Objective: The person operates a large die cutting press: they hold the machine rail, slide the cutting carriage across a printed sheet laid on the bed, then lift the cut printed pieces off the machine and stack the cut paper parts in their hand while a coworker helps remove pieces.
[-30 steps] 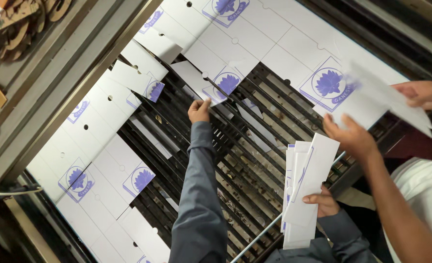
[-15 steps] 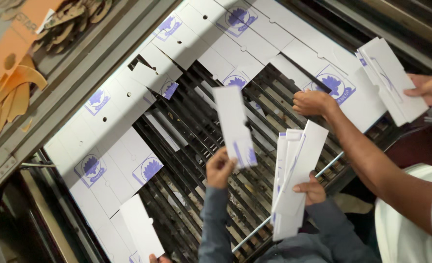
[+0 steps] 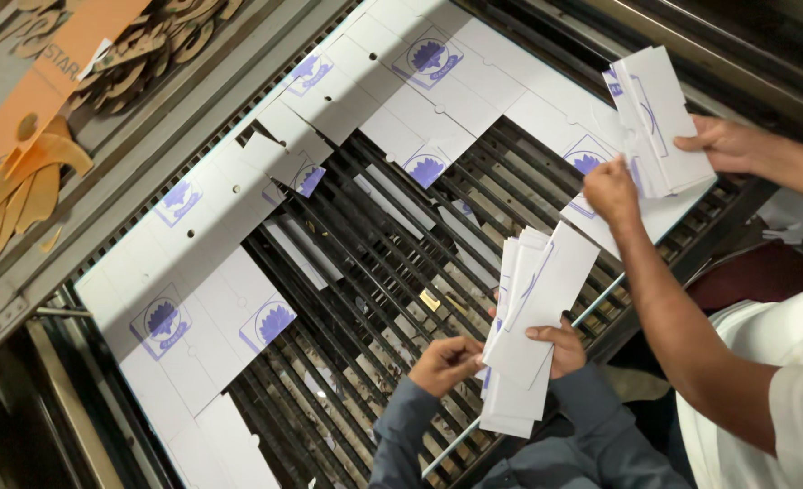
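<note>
Down at the bottom of the view, the person's right hand [image 3: 557,349] is clamped on a fanned stack of white card blanks [image 3: 528,335], held upright and pinched near the lower end, probably so the pieces stay squared up. Their left hand [image 3: 445,362] sits just beside the stack with fingers curled at its edge; can't tell for sure if it's actually gripping or just touching. Both arms are in grey sleeves. Off to the right a co-worker in a white shirt holds another bundle of white blanks [image 3: 659,118] between two hands, up over the far edge. Underneath everything is a dark slatted metal bed [image 3: 374,272], like a cutting machine grate, with a big white cut sheet [image 3: 211,272] printed with purple flower logos lying across its left and top parts; a few loose strips sit on the slats. Upper left there's a ledge with orange and tan cardboard offcuts [image 3: 21,172]. Looks like a workshop floor.
</note>
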